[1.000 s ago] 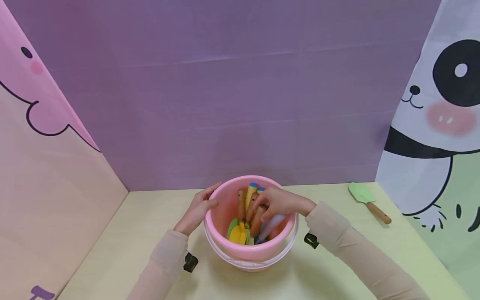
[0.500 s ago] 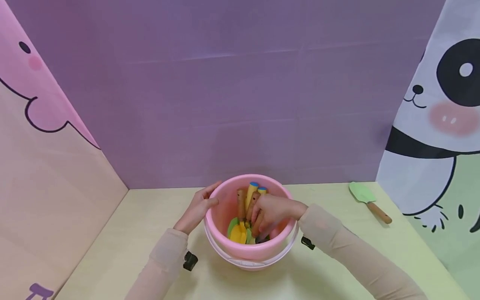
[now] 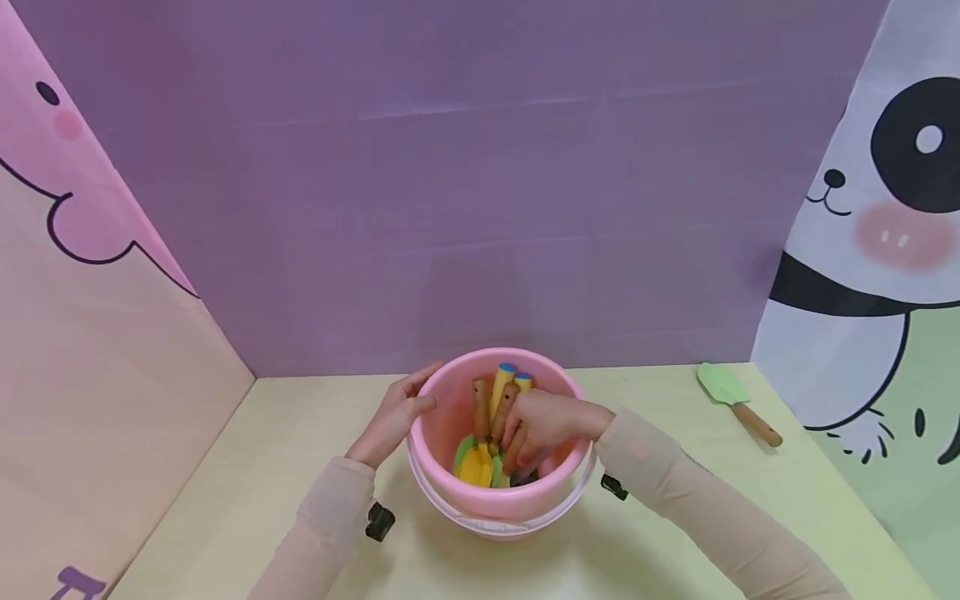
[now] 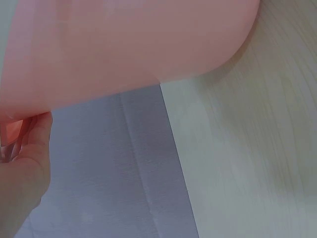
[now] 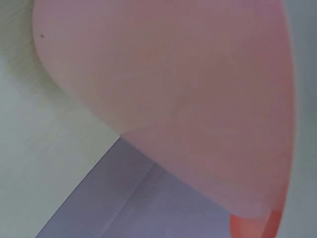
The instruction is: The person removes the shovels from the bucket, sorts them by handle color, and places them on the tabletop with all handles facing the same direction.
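Note:
A pink bucket [image 3: 487, 502] stands on the table, several small garden tools inside it. My left hand [image 3: 392, 423] grips its left rim, thumb over the edge; the left wrist view shows those fingers at the bucket wall. Down inside the bucket, my right hand [image 3: 551, 421] has its fingers curled round a purple-handled tool [image 3: 531, 468], mostly covered by the hand. Beside it are wooden handles [image 3: 481, 408], yellow handles with blue ends [image 3: 502, 385] and a yellow scoop [image 3: 476, 468]. In the right wrist view the bucket's outer wall hides the right hand.
A green trowel [image 3: 723, 384] with a wooden handle lies on the table [image 3: 315, 467] at the far right. The bucket's white carrying handle [image 3: 498, 527] hangs down in front. A purple backdrop [image 3: 480, 208] rises behind, with printed side panels left and right.
My right hand has moved down and slightly right inside the bucket, from the wooden handles onto the purple handle, which it now covers. The left hand stays on the rim.

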`<state>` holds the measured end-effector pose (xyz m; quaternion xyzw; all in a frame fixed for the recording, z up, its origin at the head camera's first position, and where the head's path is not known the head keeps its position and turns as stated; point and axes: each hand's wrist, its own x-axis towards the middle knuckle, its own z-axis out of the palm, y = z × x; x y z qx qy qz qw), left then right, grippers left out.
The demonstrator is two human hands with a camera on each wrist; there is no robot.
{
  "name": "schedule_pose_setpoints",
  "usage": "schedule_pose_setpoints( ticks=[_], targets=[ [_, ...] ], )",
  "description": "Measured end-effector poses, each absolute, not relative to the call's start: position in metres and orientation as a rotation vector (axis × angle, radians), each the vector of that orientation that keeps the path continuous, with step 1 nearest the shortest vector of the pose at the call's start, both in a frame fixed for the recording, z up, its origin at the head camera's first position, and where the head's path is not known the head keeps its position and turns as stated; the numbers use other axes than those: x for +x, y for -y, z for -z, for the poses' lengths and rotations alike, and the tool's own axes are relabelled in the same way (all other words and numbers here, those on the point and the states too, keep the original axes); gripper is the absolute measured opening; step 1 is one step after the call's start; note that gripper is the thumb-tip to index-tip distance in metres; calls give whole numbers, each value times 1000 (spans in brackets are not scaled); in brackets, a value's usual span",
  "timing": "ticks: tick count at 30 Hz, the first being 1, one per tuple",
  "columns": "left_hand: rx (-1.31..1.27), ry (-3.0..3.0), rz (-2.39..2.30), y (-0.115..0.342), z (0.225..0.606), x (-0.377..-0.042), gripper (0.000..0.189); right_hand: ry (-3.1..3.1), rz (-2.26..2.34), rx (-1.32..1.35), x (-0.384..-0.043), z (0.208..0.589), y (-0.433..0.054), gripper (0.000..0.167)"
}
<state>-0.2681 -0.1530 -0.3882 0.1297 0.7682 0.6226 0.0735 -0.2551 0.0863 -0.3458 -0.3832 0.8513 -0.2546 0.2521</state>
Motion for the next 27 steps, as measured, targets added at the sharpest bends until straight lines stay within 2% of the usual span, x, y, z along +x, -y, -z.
schedule_pose_setpoints(
  ticks=[10, 18, 27],
  targets=[
    [388, -2291, -1878, 148, 386, -272, 56, -2325, 697, -989, -255, 340, -92, 13],
    [355, -2280, -1877, 149, 390, -270, 56, -2325, 671, -1103, -256, 327, -99, 13],
    [376, -2283, -1884, 149, 387, -270, 56, -2508, 573, -901, -255, 308, -109, 19]
  ],
)
